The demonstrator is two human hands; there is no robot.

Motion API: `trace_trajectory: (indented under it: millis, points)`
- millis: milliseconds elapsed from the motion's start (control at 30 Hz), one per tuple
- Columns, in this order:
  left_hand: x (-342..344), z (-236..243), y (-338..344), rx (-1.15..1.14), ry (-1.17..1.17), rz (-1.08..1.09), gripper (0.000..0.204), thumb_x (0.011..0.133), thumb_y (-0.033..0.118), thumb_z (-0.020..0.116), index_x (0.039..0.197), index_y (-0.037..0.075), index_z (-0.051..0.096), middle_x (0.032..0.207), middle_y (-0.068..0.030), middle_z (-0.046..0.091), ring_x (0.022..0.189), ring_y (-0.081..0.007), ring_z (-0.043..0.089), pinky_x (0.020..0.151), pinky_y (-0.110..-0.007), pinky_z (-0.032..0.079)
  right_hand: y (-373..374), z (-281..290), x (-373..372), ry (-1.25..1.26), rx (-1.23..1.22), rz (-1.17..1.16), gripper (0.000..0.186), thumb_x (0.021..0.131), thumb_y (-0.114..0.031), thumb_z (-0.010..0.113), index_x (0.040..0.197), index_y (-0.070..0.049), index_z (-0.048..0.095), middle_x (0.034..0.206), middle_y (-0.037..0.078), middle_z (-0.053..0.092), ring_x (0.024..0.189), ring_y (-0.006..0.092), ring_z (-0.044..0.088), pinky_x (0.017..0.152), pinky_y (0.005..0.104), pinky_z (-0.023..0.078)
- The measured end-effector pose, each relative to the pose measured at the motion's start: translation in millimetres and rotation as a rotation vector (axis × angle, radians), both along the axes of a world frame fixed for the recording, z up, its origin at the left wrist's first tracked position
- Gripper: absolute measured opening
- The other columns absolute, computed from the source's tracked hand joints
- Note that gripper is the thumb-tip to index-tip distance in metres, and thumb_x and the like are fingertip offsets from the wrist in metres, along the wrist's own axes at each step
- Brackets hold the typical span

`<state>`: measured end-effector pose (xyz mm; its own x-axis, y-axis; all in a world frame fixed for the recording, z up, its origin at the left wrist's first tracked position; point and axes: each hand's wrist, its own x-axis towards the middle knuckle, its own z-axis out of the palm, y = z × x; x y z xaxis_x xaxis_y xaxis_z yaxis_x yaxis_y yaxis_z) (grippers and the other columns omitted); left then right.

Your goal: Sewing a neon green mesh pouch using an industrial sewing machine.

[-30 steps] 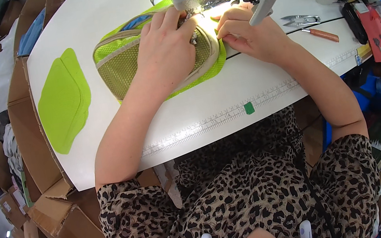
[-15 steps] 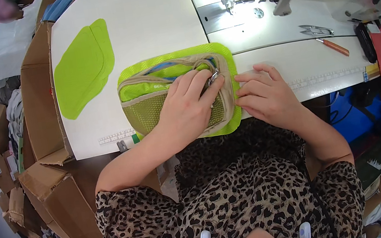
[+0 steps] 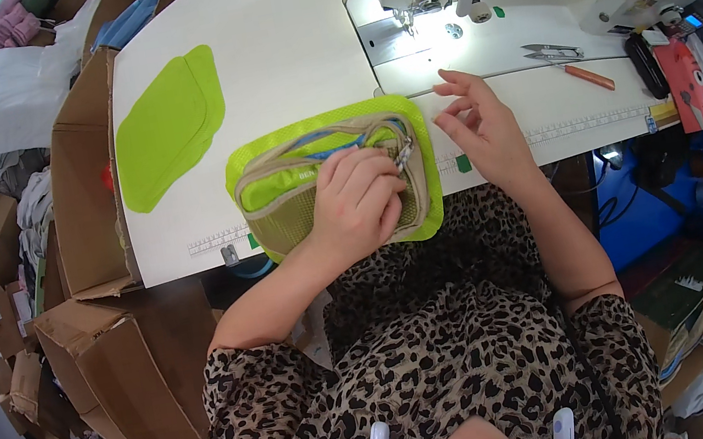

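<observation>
A lime-green and tan pouch with a mesh front pocket lies at the table's front edge, a lime-green fabric panel showing around it. Blue shows through the opening along its top. My left hand rests on the pouch's front, its fingers curled into the fabric beside a metal zipper pull. What its fingertips pinch is hidden. Just right of the pouch, my right hand is raised and apart from it, fingers spread and holding nothing.
A lit sewing machine stands at the back right. Thread snips and an orange-handled tool lie right of my hand. Lime-green cut pieces lie far left, beside a cardboard box. A ruler strip runs along the front edge.
My right hand has left the pouch's right edge and moved up, away from it. My left hand's fingers have curled tighter and shifted slightly down from the zipper pull.
</observation>
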<state>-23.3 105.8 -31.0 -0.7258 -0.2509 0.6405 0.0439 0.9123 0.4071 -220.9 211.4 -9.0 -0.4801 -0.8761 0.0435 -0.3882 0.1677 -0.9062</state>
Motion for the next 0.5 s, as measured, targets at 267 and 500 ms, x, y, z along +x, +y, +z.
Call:
trace_trajectory:
  millis: [267,500]
  points:
    - [14.0,-27.2,6.3,-0.173,0.244,-0.134,0.018,0.068,0.012,0.077,0.083,0.014,0.069,0.098,-0.0002,0.066,0.097,-0.0218,0.064,0.087,-0.041,0.05,-6.8,-3.9,-7.2,-0.575,-0.07,0.245,0.034,0.092,-0.001,0.065,0.126,-0.002,0.061,0.083,-0.001,0.066,0.08,0.0055,0.059,0.078,0.0232,0.047]
    - [16.4,-35.8,7.2,-0.236,0.346,-0.132,0.019,0.069,0.016,0.075,0.086,0.018,0.069,0.093,0.0019,0.063,0.099,-0.0207,0.062,0.093,-0.042,0.044,-1.8,2.8,-2.8,-0.639,-0.184,0.293,0.028,0.092,0.0,0.065,0.119,-0.001,0.065,0.088,-0.001,0.07,0.084,0.0045,0.061,0.081,0.022,0.048]
